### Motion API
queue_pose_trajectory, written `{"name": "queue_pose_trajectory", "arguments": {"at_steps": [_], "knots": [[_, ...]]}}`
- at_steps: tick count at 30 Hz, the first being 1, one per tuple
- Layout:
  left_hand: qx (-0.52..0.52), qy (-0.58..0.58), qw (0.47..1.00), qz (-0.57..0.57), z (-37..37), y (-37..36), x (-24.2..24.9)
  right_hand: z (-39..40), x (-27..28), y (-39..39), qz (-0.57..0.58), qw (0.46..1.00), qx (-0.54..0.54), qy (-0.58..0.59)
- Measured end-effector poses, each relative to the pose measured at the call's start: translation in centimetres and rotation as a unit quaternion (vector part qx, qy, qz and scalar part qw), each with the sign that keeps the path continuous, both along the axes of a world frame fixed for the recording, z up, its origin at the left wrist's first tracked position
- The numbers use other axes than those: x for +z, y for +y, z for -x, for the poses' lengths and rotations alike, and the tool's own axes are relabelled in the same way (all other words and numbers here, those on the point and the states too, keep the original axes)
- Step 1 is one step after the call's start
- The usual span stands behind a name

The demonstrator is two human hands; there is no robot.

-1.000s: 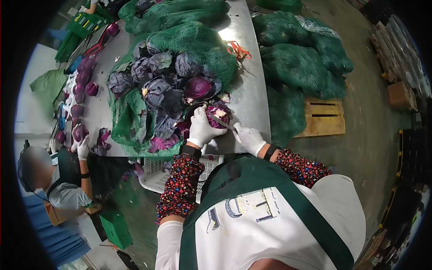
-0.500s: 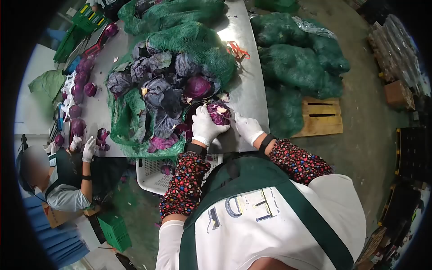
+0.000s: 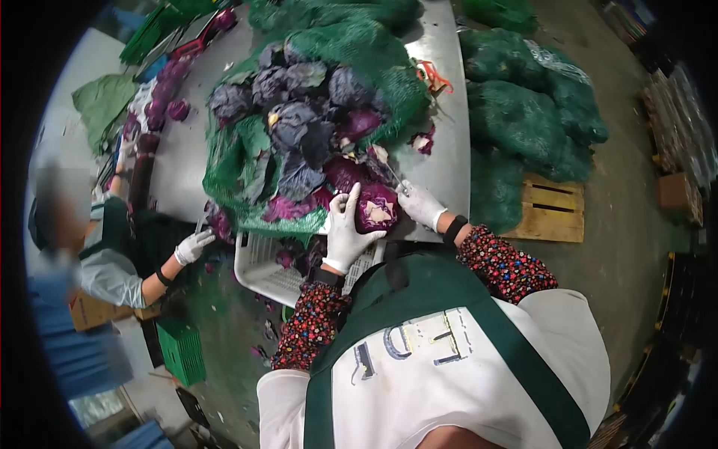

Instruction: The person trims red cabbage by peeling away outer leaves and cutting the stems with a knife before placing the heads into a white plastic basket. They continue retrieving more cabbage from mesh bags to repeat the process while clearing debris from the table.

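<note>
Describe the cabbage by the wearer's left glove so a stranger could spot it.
Start at the metal table and find its near edge, by the camera wearer's left hand. The purple cabbage sits against that hand. Unlike the dark, leafy heads on the green net, it shows a pale, star-shaped patch.

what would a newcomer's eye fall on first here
Probably the red cabbage with a pale patch, cupped by the left hand at the near edge of the metal table. Dark-leaved cabbages heaped on green mesh beyond it come next, then filled green sacks piled right of the table.
</note>
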State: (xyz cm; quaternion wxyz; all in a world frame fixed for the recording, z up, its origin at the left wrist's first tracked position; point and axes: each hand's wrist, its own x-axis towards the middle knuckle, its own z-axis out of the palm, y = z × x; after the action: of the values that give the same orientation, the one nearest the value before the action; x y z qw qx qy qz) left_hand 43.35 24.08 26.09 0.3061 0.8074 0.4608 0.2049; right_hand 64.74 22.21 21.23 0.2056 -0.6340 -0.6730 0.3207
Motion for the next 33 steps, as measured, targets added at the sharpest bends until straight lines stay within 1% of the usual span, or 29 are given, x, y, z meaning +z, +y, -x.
{"name": "queue_pose_trajectory", "arguments": {"at_steps": [1, 2, 3, 4, 6, 7, 8, 10, 11, 14, 15, 16, 17, 18, 20, 22, 23, 24, 26, 27, 28, 30, 31, 32, 33], "knots": [[0.021, 0.009, 0.999, -0.030, 0.3, -0.1, -0.8, 0.3, 0.4, 0.4, -0.015, 1.000, 0.003, 0.007], [0.041, -0.017, 0.999, -0.015, 0.3, -0.1, -1.0, 0.5, 0.7, 1.0, -0.034, 0.999, 0.005, 0.012], [0.055, -0.028, 0.997, -0.039, 0.1, 0.0, -1.5, 0.6, 1.1, 1.5, -0.033, 0.996, -0.023, 0.078], [0.067, -0.039, 0.995, -0.062, -0.1, 0.1, -1.8, 0.5, 1.6, 1.7, -0.033, 0.996, -0.018, 0.076], [0.065, -0.049, 0.995, -0.057, -0.5, 0.6, -2.0, 0.0, 5.4, 1.7, 0.032, 0.998, 0.047, 0.011], [0.058, -0.057, 0.995, -0.052, -0.8, 0.8, -2.1, -0.3, 3.9, 1.4, -0.029, 0.998, 0.057, 0.025], [0.059, -0.062, 0.995, -0.053, -1.2, 1.0, -1.9, -0.4, 3.7, 1.2, -0.029, 0.998, 0.058, 0.020], [0.073, -0.042, 0.996, 0.015, -1.4, 1.4, -1.5, -0.5, 3.2, 0.8, 0.002, 0.999, 0.054, -0.003], [0.076, -0.036, 0.996, 0.013, -1.5, 1.5, -1.4, -0.5, 4.0, 0.8, 0.039, 0.997, 0.058, -0.020], [0.077, -0.019, 0.997, 0.001, -1.9, 2.0, -1.7, -0.7, 2.4, 1.3, 0.043, 0.997, 0.047, -0.048], [0.080, -0.017, 0.997, 0.001, -2.0, 2.3, -1.5, -0.7, 1.4, 1.4, 0.010, 0.996, 0.060, -0.065], [0.078, -0.017, 0.997, 0.003, -2.2, 2.5, -1.4, -0.8, -0.1, 1.8, 0.012, 0.996, 0.058, -0.065], [0.103, 0.001, 0.995, 0.016, -2.7, 2.6, -1.0, -1.1, -1.9, 2.3, -0.060, 0.989, 0.075, -0.112], [0.126, 0.018, 0.991, 0.031, -3.2, 2.7, -0.9, -1.4, -2.3, 2.7, -0.130, 0.975, 0.091, -0.158], [0.125, 0.016, 0.992, 0.020, -3.8, 2.9, -1.2, -1.9, -2.9, 3.7, -0.122, 0.974, 0.086, -0.168], [0.147, 0.021, 0.989, 0.014, -4.1, 3.0, -1.2, -2.1, -3.4, 4.6, -0.178, 0.967, 0.088, -0.157], [0.128, 0.032, 0.991, 0.001, -3.9, 2.9, -1.0, -2.0, -1.9, 5.2, -0.066, 0.982, 0.088, -0.155], [0.112, 0.027, 0.993, 0.010, -3.6, 2.5, -0.6, -2.5, -2.9, 5.2, -0.067, 0.982, 0.088, -0.156], [0.062, -0.065, 0.990, -0.110, -1.6, 1.5, -3.4, -3.2, -4.5, 5.9, 0.011, 0.987, 0.065, -0.144], [0.055, -0.110, 0.990, -0.074, -0.5, 0.8, -3.7, -2.7, -3.9, 5.6, 0.034, 0.993, -0.008, -0.111], [0.056, -0.148, 0.986, -0.050, 0.4, 0.0, -4.3, -2.2, -4.0, 5.0, 0.043, 0.993, 0.004, -0.106], [0.078, -0.226, 0.968, 0.073, 1.8, -1.6, -4.8, -1.3, -3.6, 4.7, -0.014, 0.998, -0.010, -0.062], [0.082, -0.175, 0.980, 0.055, 2.5, -2.5, -4.6, -0.6, -3.1, 4.1, -0.003, 1.000, -0.020, -0.019], [0.091, -0.084, 0.992, 0.020, 2.7, -3.0, -3.2, -0.5, -4.7, 4.1, -0.013, 0.999, 0.008, -0.051], [0.140, -0.160, 0.969, 0.123, 3.1, -3.5, -4.5, 0.3, -5.3, 3.6, -0.088, 0.995, 0.006, -0.055]]}}
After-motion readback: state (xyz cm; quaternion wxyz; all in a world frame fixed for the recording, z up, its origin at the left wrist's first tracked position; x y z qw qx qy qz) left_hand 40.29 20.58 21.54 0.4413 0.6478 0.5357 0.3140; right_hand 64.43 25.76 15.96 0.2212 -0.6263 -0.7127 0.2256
